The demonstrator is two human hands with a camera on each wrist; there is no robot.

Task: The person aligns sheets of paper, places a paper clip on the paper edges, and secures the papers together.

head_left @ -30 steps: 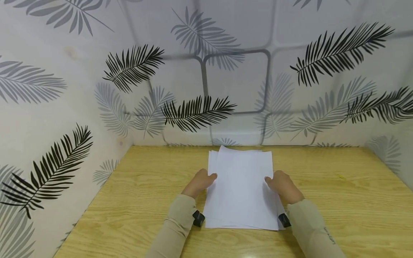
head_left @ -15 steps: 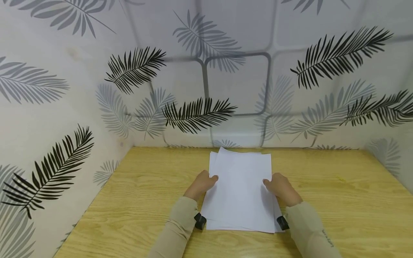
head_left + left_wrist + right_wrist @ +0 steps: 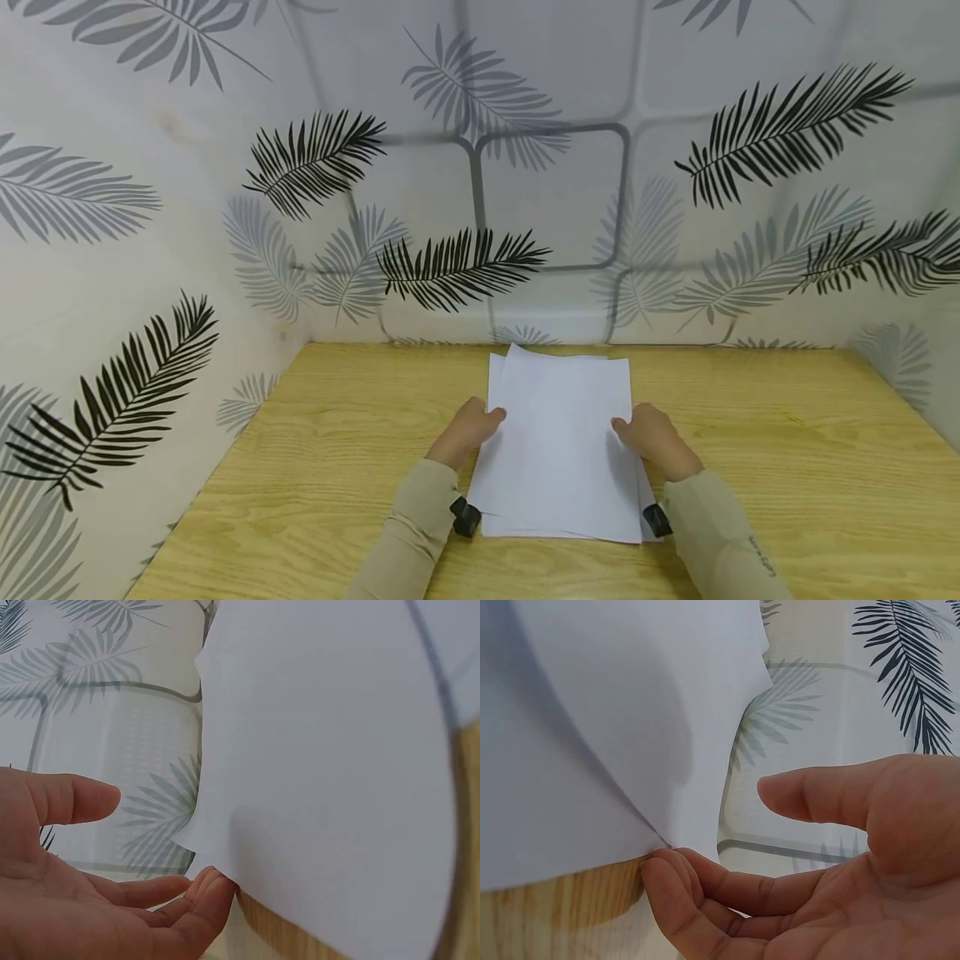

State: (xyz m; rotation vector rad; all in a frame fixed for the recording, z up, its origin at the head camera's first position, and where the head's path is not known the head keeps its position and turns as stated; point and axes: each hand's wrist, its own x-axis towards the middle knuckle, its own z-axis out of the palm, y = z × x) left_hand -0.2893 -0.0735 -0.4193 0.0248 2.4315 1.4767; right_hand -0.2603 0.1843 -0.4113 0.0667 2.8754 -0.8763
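A loose stack of white paper sheets (image 3: 558, 450) lies between the two hands, its sheets slightly out of line at the corners and lower edge. At its left edge, the left hand (image 3: 468, 429) holds the sheets. On the opposite edge the right hand (image 3: 658, 437) does the same. In the left wrist view, curled fingertips (image 3: 214, 889) meet the paper's edge while the thumb stands apart from them. The right wrist view shows curled fingertips (image 3: 667, 870) at the edge too, where one sheet's side separates from another; that thumb is also raised.
The stack is on a wood-grain table (image 3: 337, 400) that reaches back to a wall (image 3: 555, 200) with a leaf pattern. A small yellow mark (image 3: 792, 414) shows on the table at the right. Black devices (image 3: 467, 517) sit at both wrists.
The right hand has shifted slightly inward with the stack's right side, and the view has tilted a little. Over the last half second almost nothing moves, and both hands stay at the paper's edges.
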